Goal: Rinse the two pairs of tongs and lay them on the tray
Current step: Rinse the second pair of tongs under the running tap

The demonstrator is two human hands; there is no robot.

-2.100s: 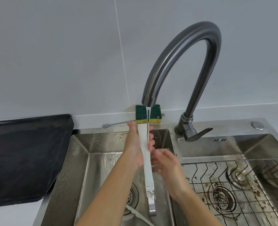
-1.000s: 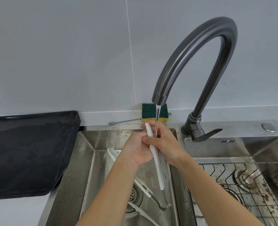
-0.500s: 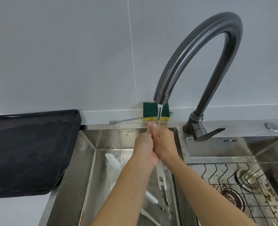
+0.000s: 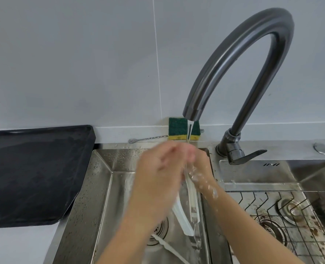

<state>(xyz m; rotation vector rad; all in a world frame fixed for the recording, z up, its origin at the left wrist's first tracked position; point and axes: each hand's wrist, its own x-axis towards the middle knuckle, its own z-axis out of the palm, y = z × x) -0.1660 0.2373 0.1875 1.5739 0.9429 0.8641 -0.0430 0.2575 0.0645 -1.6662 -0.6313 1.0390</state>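
White plastic tongs [image 4: 191, 195] are held under the tap [image 4: 239, 60], upper end tucked between both hands and lower end hanging down into the left basin of the sink [image 4: 104, 187], so that water is carried along their length and drains off below the tap rather than onto the surface. The left hand [image 4: 157, 168] is closed loosely round the top of the tongs, though motion blur hides the exact finger positions; the right hand [image 4: 199, 168] is pressed against them from the other side, directly beneath the spout, where the stream [image 4: 189, 130] breaks over the knuckles. Whether the right hand's fingers are fully clamped cannot be told. A second white piece [image 4: 167, 246], probably the other pair of tongs, is left lying on the basin floor below the tap, seemingly waiting its turn. The black tray [image 4: 34, 172] is set on the surface to the left of the tap, close against the sink edge, presumably for a short carry; nothing is seen lying on it. A sponge [image 4: 178, 130] is stood behind the tap's spout against the wall.
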